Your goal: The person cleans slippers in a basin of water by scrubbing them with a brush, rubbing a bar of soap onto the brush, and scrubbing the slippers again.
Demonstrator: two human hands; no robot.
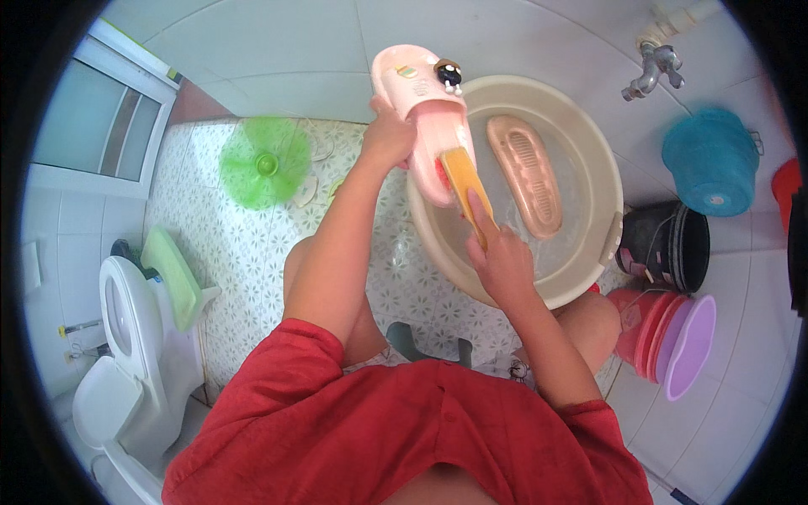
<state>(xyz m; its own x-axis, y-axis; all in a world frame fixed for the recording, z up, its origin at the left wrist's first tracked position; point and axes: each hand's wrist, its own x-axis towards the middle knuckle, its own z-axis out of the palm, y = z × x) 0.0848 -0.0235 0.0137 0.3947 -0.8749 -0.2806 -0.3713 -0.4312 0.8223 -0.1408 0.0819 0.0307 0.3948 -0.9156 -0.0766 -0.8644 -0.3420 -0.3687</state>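
Note:
My left hand (pixel 390 135) grips a pink slide slipper (pixel 427 105) by its side, near the strap. The slipper is held up over the left rim of a large cream basin (pixel 599 160); small charms, one black and white, sit on its strap. In my right hand (pixel 503 261) is a scrubbing brush (pixel 465 187) with a flat yellow-brown back and reddish bristles. Its bristle end rests on the slipper's footbed, and one finger lies along its back. A second slipper (pixel 523 175) lies sole up in the basin, which seems to hold some water.
A metal tap (pixel 653 71) juts from the wall at upper right. Below it are a blue bucket (pixel 711 160), a black bucket (pixel 665 247) and stacked red and purple basins (pixel 665 337). A green fan (pixel 266 163) stands at left, above a white toilet (pixel 139 328) and a green stool (pixel 171 276).

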